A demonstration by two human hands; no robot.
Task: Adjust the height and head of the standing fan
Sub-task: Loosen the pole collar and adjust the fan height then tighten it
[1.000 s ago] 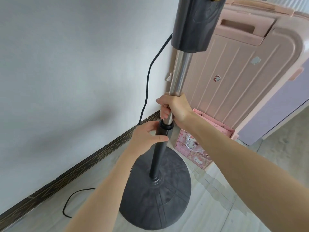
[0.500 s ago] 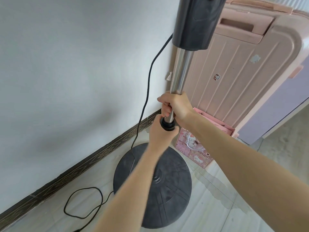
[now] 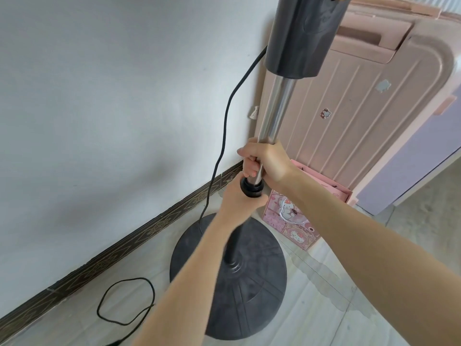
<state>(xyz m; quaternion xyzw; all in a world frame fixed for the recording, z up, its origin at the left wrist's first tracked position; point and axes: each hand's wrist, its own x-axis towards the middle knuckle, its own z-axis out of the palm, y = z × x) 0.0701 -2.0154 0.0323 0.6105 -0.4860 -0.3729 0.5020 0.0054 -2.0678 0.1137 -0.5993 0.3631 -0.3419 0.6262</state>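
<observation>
The standing fan [image 3: 272,126] stands on the floor [image 3: 374,283] close to the wall [image 3: 99,96], its round dark base [image 3: 252,295] near the patterned skirting [image 3: 124,248] and its chrome inner pole [image 3: 277,106] rising into the dark motor housing [image 3: 301,36] at the top edge of the view. Over the last second the left hand [image 3: 237,203] has turned about the black locking collar [image 3: 251,188]: a second ago its fingers wrapped the collar from the wall side, and now its grip is curled under and around the collar from the near side, which reads as a twist of the collar. The right hand [image 3: 267,162] has kept its grip closed round the chrome pole just above the collar, and the exposed length of pole looks about the same. I judge the height step is in hand, the collar being loosened or tightened, I cannot tell which; the head is not yet touched. The black power cord [image 3: 224,126] hangs along the wall and loops on the floor beside the base. A pink cabinet [image 3: 361,96] and a pink cartoon box [image 3: 291,221] stand just behind.
</observation>
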